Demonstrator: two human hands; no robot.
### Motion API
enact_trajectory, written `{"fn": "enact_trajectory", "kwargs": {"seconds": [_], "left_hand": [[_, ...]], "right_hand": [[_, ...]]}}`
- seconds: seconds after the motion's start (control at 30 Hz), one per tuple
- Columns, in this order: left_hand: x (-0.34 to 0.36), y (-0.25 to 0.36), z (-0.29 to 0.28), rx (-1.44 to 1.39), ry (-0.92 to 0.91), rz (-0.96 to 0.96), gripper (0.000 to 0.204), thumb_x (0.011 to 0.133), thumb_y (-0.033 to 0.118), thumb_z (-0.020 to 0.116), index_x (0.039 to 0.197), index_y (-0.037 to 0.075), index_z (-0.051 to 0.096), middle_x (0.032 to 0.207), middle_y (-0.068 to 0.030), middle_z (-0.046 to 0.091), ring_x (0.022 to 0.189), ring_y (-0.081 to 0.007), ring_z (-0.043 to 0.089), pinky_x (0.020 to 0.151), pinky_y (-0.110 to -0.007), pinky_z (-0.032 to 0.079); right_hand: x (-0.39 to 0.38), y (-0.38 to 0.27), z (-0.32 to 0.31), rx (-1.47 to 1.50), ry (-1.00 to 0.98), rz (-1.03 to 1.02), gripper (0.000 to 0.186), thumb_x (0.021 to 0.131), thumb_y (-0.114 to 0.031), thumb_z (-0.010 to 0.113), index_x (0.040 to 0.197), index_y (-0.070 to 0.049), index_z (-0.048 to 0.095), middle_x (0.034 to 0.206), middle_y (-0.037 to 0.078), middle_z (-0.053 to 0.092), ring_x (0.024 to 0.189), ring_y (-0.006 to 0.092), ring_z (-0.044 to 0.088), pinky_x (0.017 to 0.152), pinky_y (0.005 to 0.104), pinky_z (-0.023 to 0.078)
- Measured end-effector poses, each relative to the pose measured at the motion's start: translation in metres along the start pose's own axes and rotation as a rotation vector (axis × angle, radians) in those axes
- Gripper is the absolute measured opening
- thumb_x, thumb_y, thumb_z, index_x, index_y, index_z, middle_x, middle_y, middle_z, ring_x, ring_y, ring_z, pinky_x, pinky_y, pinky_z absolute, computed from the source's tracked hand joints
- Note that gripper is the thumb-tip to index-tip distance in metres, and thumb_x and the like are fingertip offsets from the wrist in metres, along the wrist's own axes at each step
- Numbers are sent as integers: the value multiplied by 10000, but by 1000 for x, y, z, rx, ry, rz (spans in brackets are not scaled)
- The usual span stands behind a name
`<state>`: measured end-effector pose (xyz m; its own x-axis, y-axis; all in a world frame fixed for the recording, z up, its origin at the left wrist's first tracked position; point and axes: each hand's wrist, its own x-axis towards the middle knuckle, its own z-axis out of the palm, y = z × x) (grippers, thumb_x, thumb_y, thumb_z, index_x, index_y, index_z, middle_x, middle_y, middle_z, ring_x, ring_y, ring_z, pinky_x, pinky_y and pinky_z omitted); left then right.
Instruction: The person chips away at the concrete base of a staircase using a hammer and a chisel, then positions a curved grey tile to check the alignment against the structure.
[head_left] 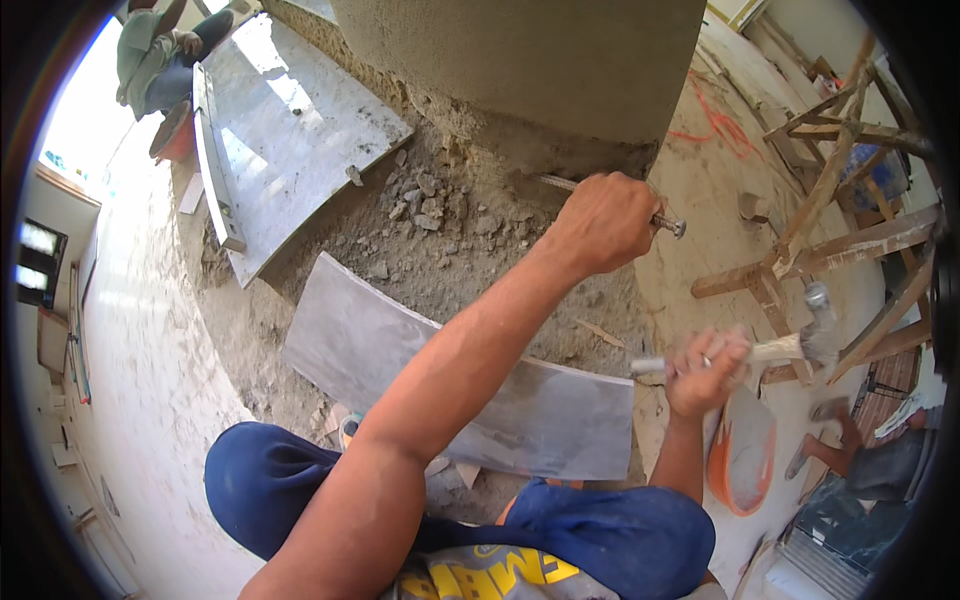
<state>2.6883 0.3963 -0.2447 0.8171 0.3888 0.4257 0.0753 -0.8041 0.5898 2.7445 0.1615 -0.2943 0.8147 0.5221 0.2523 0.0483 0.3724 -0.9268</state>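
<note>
My left hand (612, 222) is closed around a metal chisel (672, 224). The chisel's far end reaches the rough base of a plastered column (530, 80), and its struck end sticks out to the right of my fist. Lower right, my right hand (703, 372) grips the pale handle of a hammer (775, 349). The hammer head (820, 322) points right, apart from the chisel, and is slightly blurred. Under my left forearm a grey tile (575, 420) lies across the rubble in front of my knees.
Broken mortar chunks (425, 205) cover the ground by the column. A large glossy slab (300, 130) with a straight bar (215, 170) lies left. One person (160, 60) crouches beyond; another (885, 455) is at right, near an orange tub (742, 455) and wooden trestle (790, 250).
</note>
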Motion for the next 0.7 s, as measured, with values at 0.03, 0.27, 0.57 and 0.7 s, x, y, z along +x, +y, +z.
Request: {"fn": "enact_trajectory", "kwargs": {"seconds": [0.03,0.27,0.57,0.7], "left_hand": [[1,4,0,0,-18,-5,252,784,70,651,994,26,784,827,-247,694,815,-437,678,758,-502,543],[-5,-4,-3,-31,4,-12,268,768,55,654,1001,18,780,829,-247,696,822,-431,683,755,-487,548],[-10,-7,-5,-34,17,2,322,753,58,651,1046,16,780,880,-261,707,844,-422,694,775,-470,558],[-8,-5,-8,19,-65,-75,367,711,53,684,1063,27,784,846,-267,704,863,-419,700,805,-448,563]], "right_hand": [[-1,6,-1,20,71,-20,364,1095,-287,486,778,-111,448,600,-53,405,498,62,396,427,253,319],[-3,-18,6,-127,-99,12,378,1104,-284,465,766,-120,418,578,-41,388,479,70,400,401,261,330],[-6,-10,10,-118,-97,155,305,1098,-247,495,832,-102,454,585,-55,402,479,45,395,425,251,336],[7,22,-21,-472,-308,177,185,1059,-243,591,1012,-108,474,695,-42,514,475,85,426,415,273,380]]}}
